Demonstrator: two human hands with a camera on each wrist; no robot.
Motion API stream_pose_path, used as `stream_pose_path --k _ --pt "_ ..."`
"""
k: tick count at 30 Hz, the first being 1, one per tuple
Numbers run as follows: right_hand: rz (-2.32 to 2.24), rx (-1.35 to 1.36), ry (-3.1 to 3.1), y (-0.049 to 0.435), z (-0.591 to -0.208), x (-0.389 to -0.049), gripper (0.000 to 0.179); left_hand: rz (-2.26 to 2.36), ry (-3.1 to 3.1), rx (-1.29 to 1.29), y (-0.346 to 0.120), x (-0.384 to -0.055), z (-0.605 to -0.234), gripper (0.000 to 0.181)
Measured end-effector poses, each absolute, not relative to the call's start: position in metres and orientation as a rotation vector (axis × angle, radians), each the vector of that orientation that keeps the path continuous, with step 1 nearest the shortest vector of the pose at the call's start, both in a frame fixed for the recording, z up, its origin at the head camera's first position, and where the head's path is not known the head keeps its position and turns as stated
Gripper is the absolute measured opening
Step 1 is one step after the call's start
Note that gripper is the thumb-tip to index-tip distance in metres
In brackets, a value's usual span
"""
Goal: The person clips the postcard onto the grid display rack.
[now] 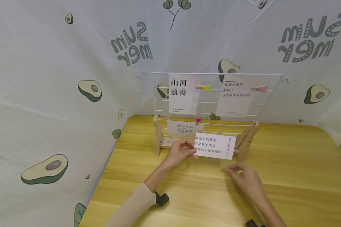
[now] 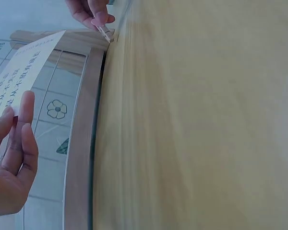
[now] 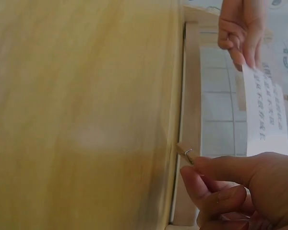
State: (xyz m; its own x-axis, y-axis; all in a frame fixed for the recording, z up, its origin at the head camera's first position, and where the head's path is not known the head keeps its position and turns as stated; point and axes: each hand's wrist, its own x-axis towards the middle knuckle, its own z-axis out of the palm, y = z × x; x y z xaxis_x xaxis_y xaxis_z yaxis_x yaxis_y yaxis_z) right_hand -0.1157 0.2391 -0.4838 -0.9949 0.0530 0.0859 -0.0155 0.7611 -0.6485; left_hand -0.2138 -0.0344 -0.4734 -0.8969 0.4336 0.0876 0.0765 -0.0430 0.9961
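My left hand pinches the left end of a white card with black printed lines, between thumb and fingers. The card stands in front of the lower part of a white wire grid rack, slightly tilted. Lower and to the right, my right hand pinches a small wooden clothespin between thumb and forefinger. Its metal spring shows in the right wrist view, and its tip points away from the hand. The clothespin is apart from the card, low over the tabletop near the rack's wooden base.
Three other cards hang on the grid: an upper left card, an upper right card and a lower left card. Heart clothespins are yellow, pink and magenta. An avocado-print cloth hangs behind the wooden table.
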Motion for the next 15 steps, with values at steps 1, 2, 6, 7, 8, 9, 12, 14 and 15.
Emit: stream_pose_path --k 1,2,6,7,8,9,12,14,15 --pt "1.051 -0.028 -2.855 0.239 -0.484 -0.116 0.023 2.048 1.976 0.547 -0.030 -0.215 -0.472 0.017" --pt "1.052 -0.026 -2.854 0.239 -0.485 -0.116 0.023 2.064 1.980 0.549 -0.026 -0.217 -0.471 0.017" --pt "1.053 -0.010 -2.833 0.240 -0.487 -0.116 0.020 2.125 1.998 0.539 -0.013 -0.223 -0.469 0.017" --pt "1.055 -0.003 -2.826 0.240 -0.487 -0.116 0.020 2.141 1.994 0.536 -0.010 -0.224 -0.468 0.016" --pt "1.057 0.007 -2.818 0.240 -0.488 -0.116 0.019 2.155 1.989 0.529 -0.008 -0.225 -0.468 0.016" --pt "1.060 0.013 -2.811 0.240 -0.488 -0.116 0.019 2.170 1.983 0.525 -0.005 -0.226 -0.468 0.016" --pt "1.071 0.023 -2.799 0.240 -0.489 -0.116 0.019 2.204 1.990 0.544 0.004 -0.229 -0.467 0.014" --pt "1.086 0.015 -2.798 0.240 -0.489 -0.116 0.020 2.215 2.007 0.563 0.009 -0.230 -0.466 0.014" --pt "1.097 0.004 -2.802 0.240 -0.488 -0.116 0.021 2.219 2.019 0.575 0.012 -0.231 -0.466 0.014"
